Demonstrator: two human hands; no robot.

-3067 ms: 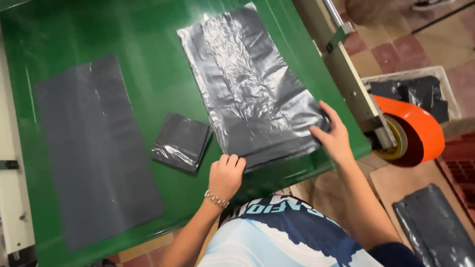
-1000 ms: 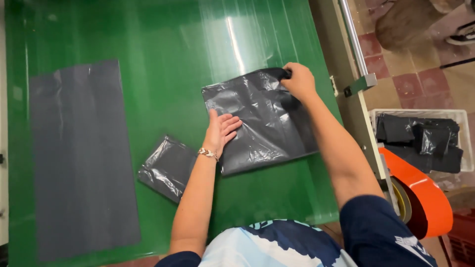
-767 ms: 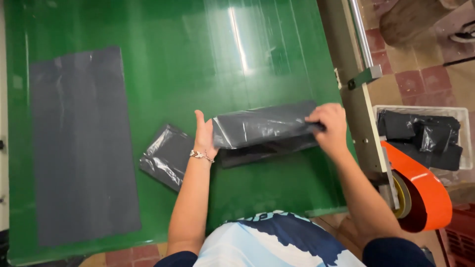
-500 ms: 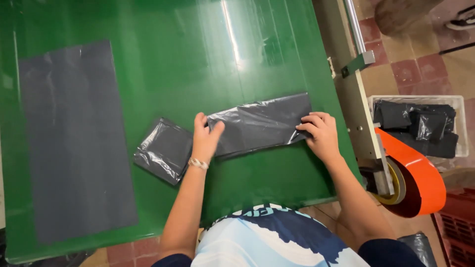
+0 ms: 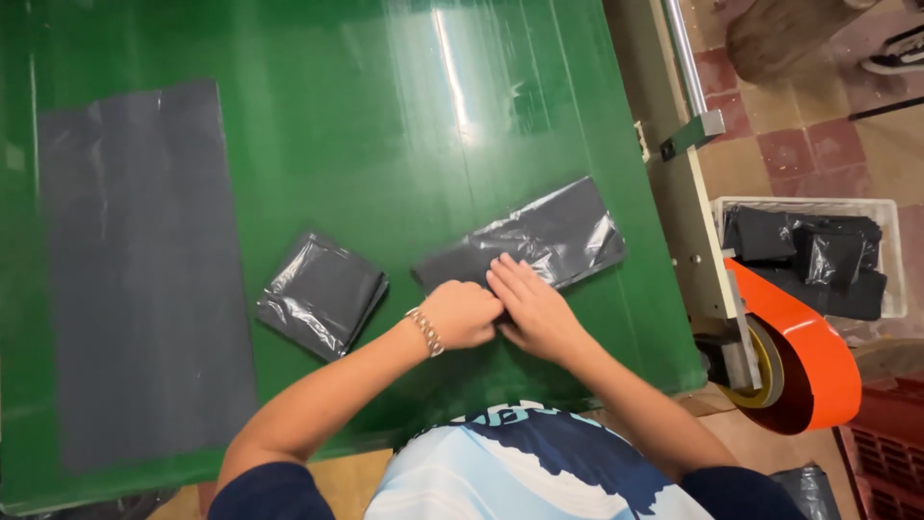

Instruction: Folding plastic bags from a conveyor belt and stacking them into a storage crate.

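A black plastic bag (image 5: 539, 241), folded into a narrow strip, lies on the green table (image 5: 385, 116). My left hand (image 5: 462, 313) is curled on the strip's near left end, fingers closed against the plastic. My right hand (image 5: 529, 303) lies flat beside it, fingers pressing the strip's middle. The two hands touch each other. A small folded square of black bag (image 5: 322, 294) rests just left of my left wrist. A long flat grey bag (image 5: 144, 270) is spread out at the table's left side.
The table's metal side rail (image 5: 679, 144) runs along the right edge. An orange tape roll (image 5: 808, 356) sits at its near right corner. Beyond it, a white crate (image 5: 818, 255) on the tiled floor holds several folded black bags.
The wide bag has been folded down into a narrow strip. My hands, earlier apart at its two ends, have come together at the strip's near left part.
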